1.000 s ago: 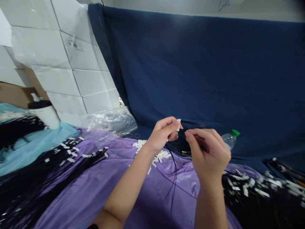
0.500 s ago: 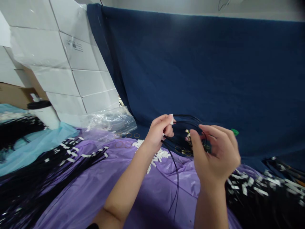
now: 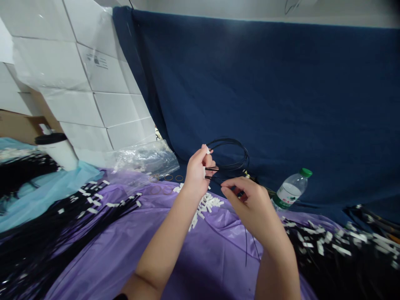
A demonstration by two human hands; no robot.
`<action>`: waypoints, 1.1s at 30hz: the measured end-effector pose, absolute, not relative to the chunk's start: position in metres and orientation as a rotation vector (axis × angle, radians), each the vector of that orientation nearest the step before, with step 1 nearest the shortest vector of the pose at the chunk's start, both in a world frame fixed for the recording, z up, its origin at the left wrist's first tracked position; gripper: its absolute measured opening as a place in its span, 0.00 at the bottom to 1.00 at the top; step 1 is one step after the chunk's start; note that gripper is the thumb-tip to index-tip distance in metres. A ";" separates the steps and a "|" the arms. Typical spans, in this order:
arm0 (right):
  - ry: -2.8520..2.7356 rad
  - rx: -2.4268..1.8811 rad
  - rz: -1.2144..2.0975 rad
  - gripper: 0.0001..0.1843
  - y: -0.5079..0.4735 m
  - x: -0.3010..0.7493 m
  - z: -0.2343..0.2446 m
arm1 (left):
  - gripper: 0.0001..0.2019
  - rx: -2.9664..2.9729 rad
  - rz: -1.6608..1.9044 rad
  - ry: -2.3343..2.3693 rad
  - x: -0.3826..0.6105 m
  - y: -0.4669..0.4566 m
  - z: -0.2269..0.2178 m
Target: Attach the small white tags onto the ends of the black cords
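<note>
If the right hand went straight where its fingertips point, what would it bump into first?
Probably the left hand, which holds looped black cords. The right hand points toward it, but depth is unclear, so it might slip past in front or behind.

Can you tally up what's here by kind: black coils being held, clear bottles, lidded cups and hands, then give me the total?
Held black coil: 1
Clear bottle: 1
Lidded cup: 1
Hands, left hand and right hand: 2
Total: 5
</note>
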State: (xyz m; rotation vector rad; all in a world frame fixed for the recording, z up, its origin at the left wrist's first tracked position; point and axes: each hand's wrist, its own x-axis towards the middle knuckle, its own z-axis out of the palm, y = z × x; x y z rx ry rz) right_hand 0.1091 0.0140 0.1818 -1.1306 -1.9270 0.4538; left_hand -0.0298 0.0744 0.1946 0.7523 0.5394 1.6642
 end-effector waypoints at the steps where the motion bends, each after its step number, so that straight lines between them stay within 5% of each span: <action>1: -1.929 -1.133 0.457 0.07 0.015 0.108 0.181 | 0.24 0.743 1.655 0.544 -0.029 0.074 0.195; 12: -1.974 -1.156 0.354 0.08 0.023 0.106 0.174 | 0.22 0.855 1.705 0.595 -0.023 0.077 0.190; 21: -1.455 -0.573 1.384 0.07 0.033 0.126 0.179 | 0.19 0.952 1.777 0.612 -0.027 0.081 0.186; 33: -0.830 -0.446 0.757 0.13 0.035 0.117 0.185 | 0.17 1.145 1.850 0.698 -0.027 0.084 0.181</action>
